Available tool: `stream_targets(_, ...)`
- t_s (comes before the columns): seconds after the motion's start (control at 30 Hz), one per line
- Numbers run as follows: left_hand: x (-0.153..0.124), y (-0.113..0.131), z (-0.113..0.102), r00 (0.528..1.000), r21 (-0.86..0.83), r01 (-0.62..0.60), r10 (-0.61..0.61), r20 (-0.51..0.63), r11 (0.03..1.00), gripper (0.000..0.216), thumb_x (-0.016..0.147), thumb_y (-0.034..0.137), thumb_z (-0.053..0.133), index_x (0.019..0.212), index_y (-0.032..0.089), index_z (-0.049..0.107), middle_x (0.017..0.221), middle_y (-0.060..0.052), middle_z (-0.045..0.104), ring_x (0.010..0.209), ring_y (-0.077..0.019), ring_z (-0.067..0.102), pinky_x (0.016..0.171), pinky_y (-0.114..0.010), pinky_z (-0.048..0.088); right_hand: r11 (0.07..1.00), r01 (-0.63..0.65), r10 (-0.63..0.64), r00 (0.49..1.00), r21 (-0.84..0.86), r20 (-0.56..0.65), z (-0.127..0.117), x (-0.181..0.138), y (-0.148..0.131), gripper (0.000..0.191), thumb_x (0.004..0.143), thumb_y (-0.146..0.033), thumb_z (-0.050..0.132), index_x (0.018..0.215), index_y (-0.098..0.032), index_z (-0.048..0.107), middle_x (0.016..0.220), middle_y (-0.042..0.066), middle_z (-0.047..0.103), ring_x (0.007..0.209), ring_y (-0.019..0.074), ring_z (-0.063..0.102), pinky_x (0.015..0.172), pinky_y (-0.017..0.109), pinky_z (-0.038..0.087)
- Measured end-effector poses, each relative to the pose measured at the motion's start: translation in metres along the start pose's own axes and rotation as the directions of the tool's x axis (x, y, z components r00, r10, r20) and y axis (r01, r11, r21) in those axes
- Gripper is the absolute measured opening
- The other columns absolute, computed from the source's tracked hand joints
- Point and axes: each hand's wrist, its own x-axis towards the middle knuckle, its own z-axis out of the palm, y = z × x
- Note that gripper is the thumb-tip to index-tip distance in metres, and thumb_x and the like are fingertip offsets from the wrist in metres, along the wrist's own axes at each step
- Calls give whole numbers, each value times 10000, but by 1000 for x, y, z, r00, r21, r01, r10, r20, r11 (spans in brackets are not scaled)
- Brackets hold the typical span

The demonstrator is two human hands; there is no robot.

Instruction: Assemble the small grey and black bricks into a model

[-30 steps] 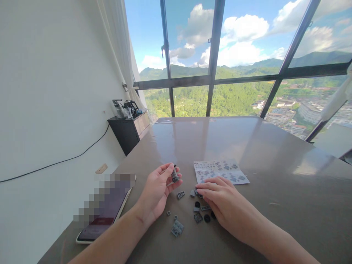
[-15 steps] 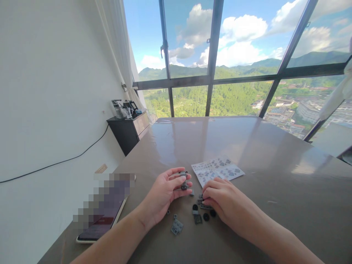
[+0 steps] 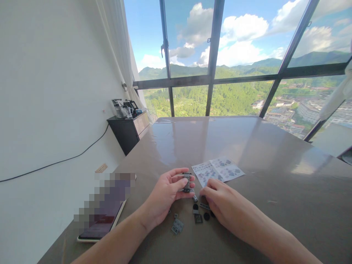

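My left hand (image 3: 166,194) holds a small grey and black brick assembly (image 3: 187,182) pinched between thumb and fingers, just above the table. My right hand (image 3: 220,203) rests on the table with curled fingers pressed down on a small dark piece among several loose grey and black brick pieces (image 3: 197,216). I cannot make out whether it grips that piece. A grey plate piece (image 3: 177,226) lies nearer me. A printed instruction sheet (image 3: 218,169) lies just beyond both hands.
The brown glossy table (image 3: 247,146) stretches to a big window. A phone or tablet (image 3: 101,220) lies at the table's left edge. A dark cabinet (image 3: 129,130) with appliances stands by the left wall.
My left hand moved right with the assembly and turned it toward the right hand. My right hand drew back a little and curled its fingers over the pieces. The view shifted slightly.
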Motion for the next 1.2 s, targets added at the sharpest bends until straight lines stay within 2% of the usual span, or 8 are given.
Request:
stream_targets(0.17,-2,1,1,1000,69,-26,26,1,997,298,831,132,683,1128,130,658,1068,-142,744,799,-151,660,601,-242,587,999,-2,4,999,48,-42,1,0,2,251,919,-31,407,963,-153,622,916,94,591,821,234,599,737,346,467)
stream_targets(0.3,-3,2,2,997,124,-80,78,27,989,332,779,184,757,1094,125,667,1019,-136,759,773,-141,663,560,-193,535,971,-19,67,978,237,-197,2,0,5,314,963,-86,365,1167,-186,582,1022,92,578,866,213,601,797,350,462)
stream_targets(0.43,-5,1,5,992,156,-117,107,70,981,382,729,237,807,1063,114,669,984,-137,765,767,-160,674,573,-221,554,900,-60,196,940,432,-278,1,2,5,226,987,-216,394,1024,-205,617,873,47,603,774,197,573,731,336,445)
stream_targets(0.57,-6,0,7,993,148,-105,96,66,983,448,677,272,847,1049,100,664,956,-147,765,768,-195,690,597,-292,601,708,-92,313,929,701,-195,2,5,4,180,910,-356,543,847,-201,612,675,-4,593,647,174,548,622,302,435)
stream_targets(0.7,-6,-2,8,994,129,-97,88,71,987,494,646,284,873,1054,95,669,926,-135,764,763,-207,704,623,-326,623,421,-85,388,917,903,-95,3,7,1,277,767,-439,728,817,-174,660,763,45,709,736,202,633,709,327,502)
stream_targets(0.8,-5,-5,8,991,97,-96,86,105,991,526,631,271,884,1083,97,676,923,-119,763,798,-219,716,674,-347,634,306,-99,426,904,947,-43,3,8,-1,350,666,-461,820,787,-163,683,820,77,748,783,224,663,755,345,514)
stream_targets(1.07,-7,-5,9,984,79,-116,104,143,990,540,614,258,895,1099,103,719,921,-103,770,821,-225,723,751,-389,637,479,-134,409,909,867,-86,8,8,2,269,721,-428,747,750,-178,652,679,4,658,661,166,570,638,298,435)
stream_targets(1.2,-6,-5,7,983,66,-117,107,146,991,559,604,239,899,1115,105,718,940,-112,781,807,-222,731,765,-391,632,422,-107,382,921,900,-70,8,8,3,287,696,-411,755,828,-174,662,700,-5,646,666,157,556,638,297,432)
